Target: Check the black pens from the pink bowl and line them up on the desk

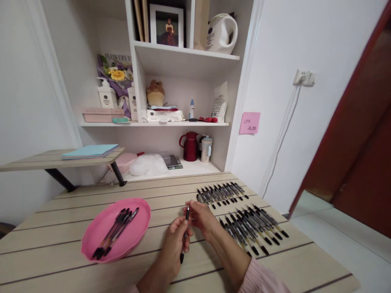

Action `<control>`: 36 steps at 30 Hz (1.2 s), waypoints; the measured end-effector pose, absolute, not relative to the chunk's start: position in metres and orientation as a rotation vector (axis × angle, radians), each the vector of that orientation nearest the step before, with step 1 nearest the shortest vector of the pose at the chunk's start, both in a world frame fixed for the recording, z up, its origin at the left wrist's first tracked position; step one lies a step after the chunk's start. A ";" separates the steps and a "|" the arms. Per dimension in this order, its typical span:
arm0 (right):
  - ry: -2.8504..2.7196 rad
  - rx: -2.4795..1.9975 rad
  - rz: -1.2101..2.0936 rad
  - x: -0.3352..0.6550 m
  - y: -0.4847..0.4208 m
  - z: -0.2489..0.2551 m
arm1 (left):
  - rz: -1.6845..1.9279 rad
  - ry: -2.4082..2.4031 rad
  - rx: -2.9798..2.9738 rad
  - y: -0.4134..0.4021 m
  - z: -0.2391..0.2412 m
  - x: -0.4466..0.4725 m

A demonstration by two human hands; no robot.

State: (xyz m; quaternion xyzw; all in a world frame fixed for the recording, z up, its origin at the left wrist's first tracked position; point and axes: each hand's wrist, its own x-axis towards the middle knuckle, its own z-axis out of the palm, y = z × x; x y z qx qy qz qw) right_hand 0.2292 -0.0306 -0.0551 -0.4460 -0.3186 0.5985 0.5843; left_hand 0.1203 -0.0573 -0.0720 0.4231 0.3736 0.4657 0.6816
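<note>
A black pen (182, 257) stands tilted between my two hands, above the front middle of the table. My left hand (174, 241) is closed around its barrel, the dark lower end sticking out below. At the upper end, the thumb and fingers of my right hand (200, 217) close about the pen's tip; the fingers partly hide what they grip. To the right, several pens lie side by side in a far row (221, 193) and a near row (252, 226), dark ends toward me. Several capped pens (117, 232) rest together in a pink scalloped tray (139, 240) left of my hands.
At the left, a small raised stand (33, 158) carries blue paper (90, 150). Behind the table, white shelves (183, 124) hold a red jug (190, 147), a cup (207, 148), a plastic bag (148, 164) and bottles. A pink note (249, 123) sticks to the right wall.
</note>
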 end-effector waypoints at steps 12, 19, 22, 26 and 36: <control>-0.819 -1.011 1.418 0.229 -0.030 -0.061 | 1.031 0.845 0.987 -0.058 -0.072 0.120; -0.766 -0.939 1.484 0.228 -0.030 -0.061 | 1.015 0.845 0.996 -0.056 -0.073 0.120; -0.764 -0.887 1.457 0.228 -0.028 -0.063 | 1.024 0.847 1.010 -0.057 -0.073 0.120; -0.672 -0.791 1.376 0.234 -0.021 -0.065 | 1.024 0.857 1.012 -0.060 -0.071 0.120; -0.833 -1.316 0.876 0.292 0.002 -0.070 | 1.004 0.855 0.968 -0.059 -0.070 0.118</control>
